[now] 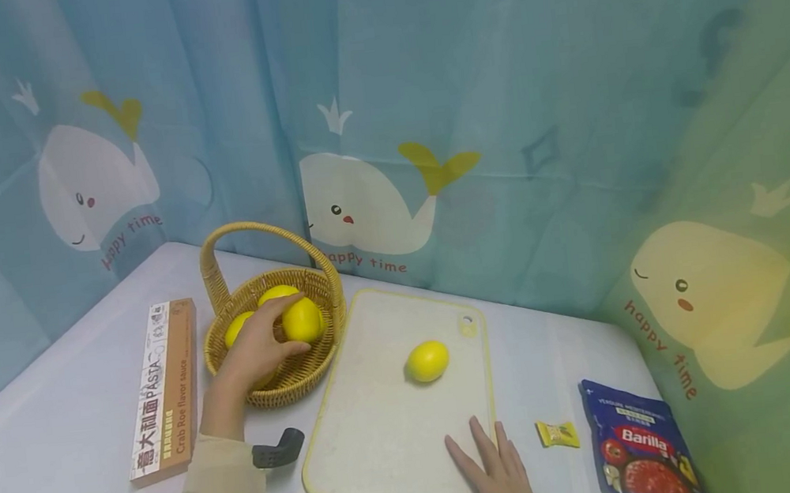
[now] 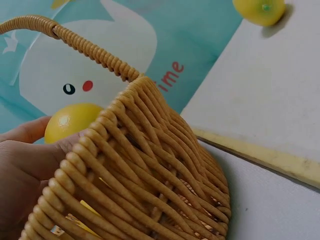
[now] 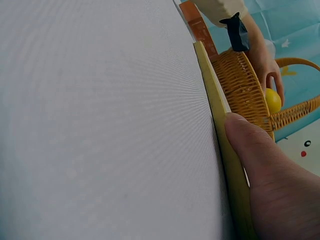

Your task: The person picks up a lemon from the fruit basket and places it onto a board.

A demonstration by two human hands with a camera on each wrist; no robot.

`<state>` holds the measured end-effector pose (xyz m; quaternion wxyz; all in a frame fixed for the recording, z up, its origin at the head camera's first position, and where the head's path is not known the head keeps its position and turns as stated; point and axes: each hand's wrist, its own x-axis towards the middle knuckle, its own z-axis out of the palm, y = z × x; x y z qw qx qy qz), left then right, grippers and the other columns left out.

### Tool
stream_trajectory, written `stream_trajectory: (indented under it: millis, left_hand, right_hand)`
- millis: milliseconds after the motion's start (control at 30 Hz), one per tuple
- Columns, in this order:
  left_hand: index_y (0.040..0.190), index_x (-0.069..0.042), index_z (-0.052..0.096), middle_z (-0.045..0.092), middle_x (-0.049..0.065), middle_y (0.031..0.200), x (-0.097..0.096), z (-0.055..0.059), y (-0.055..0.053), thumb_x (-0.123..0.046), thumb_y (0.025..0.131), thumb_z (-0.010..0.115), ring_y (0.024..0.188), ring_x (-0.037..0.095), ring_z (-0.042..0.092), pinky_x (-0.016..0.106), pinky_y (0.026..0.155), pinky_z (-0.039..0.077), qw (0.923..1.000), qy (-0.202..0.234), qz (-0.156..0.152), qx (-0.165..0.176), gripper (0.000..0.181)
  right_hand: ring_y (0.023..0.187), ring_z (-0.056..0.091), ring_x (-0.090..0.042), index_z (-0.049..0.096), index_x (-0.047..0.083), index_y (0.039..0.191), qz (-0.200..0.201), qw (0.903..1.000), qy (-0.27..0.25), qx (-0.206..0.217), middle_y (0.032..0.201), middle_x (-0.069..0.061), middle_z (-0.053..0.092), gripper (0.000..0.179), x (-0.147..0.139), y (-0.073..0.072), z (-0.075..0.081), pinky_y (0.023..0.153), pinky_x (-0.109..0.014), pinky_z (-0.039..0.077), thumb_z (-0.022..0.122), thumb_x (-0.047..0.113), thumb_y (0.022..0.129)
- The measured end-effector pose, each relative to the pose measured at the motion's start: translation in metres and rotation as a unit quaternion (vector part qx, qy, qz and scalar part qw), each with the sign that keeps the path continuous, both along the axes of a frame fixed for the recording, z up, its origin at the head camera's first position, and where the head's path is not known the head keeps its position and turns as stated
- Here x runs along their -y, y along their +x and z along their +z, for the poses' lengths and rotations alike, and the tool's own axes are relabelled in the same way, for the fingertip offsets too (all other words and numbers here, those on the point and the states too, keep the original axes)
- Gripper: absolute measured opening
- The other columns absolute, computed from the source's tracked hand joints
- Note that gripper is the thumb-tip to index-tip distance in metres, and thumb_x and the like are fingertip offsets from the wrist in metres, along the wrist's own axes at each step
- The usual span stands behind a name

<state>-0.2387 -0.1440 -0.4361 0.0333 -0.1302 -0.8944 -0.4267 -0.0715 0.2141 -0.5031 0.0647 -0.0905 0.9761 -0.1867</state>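
L hand (image 1: 262,345): thumb & fingers clamped on 1 lemon (image 1: 303,320), at mouth of wicker basket (image 1: 291,391); basket handle (image 1: 260,226) arches just beyond. Other lemons (image 1: 280,292) in basket. White bd. (image 1: 377,431), yellow edge, R of basket; loose lemon (image 1: 428,361) on it. Pasta box (image 1: 162,392) L of basket. Sm. yellow pkt. (image 1: 558,434) & blue Barilla pouch (image 1: 641,445) R of bd. L wrist over near rim. R hand (image 1: 502,481): fingers spread apart, on bd.'s near R edge.

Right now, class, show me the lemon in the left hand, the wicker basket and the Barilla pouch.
Held lemon (image 1: 304,321): head view, middle of its exposed skin.
Wicker basket (image 2: 165,150): left wrist view, outer woven wall.
Barilla pouch (image 1: 642,438): head view, brand name on its front.
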Motion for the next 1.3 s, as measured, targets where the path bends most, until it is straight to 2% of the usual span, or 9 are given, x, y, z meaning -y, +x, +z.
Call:
stream_trajectory:
  millis: [433,933,1100,1300]
  left_hand:
    - [0.144,-0.02,0.04,0.043,0.007,0.145,0.001,0.012,0.003,-0.019,0.078,0.078,0.133,0.031,0.04,0.053,0.112,0.031,0.9996,-0.014,0.001,-0.023,0.076]
    - [0.144,-0.018,0.04,0.043,0.009,0.146,0.0,0.036,0.016,-0.018,0.077,0.078,0.133,0.032,0.039,0.054,0.112,0.032,0.9973,-0.047,-0.014,-0.055,0.077]
    - [0.144,-0.019,0.041,0.044,0.007,0.146,0.0,0.043,0.021,-0.018,0.077,0.078,0.133,0.031,0.04,0.054,0.111,0.033,0.9967,-0.051,-0.016,-0.06,0.076]
    - [0.142,-0.018,0.044,0.046,0.006,0.144,-0.001,0.049,0.026,-0.016,0.074,0.08,0.132,0.03,0.041,0.051,0.11,0.034,0.9965,-0.053,-0.02,-0.062,0.077]
  right_hand:
    - [0.14,0.006,-0.053,0.038,0.027,0.146,0.005,1.0,0.004,-0.003,0.157,-0.018,0.018,0.097,0.0,0.0,0.001,0.109,-0.072,0.013,0.062,0.076,0.066]
    - [0.14,0.005,-0.052,0.039,0.028,0.145,-0.001,1.0,-0.001,0.003,0.157,-0.018,0.018,0.096,0.001,0.001,0.003,0.109,-0.072,0.011,0.062,0.077,0.066]
    - [0.141,0.004,-0.052,0.039,0.028,0.145,-0.005,0.9999,-0.003,0.014,0.157,-0.017,0.017,0.096,0.001,0.0,0.001,0.11,-0.071,0.009,0.061,0.077,0.065]
    - [0.141,0.006,-0.052,0.039,0.03,0.145,-0.003,1.0,-0.001,0.004,0.157,-0.017,0.018,0.096,0.0,0.0,0.001,0.109,-0.071,0.01,0.061,0.078,0.065]
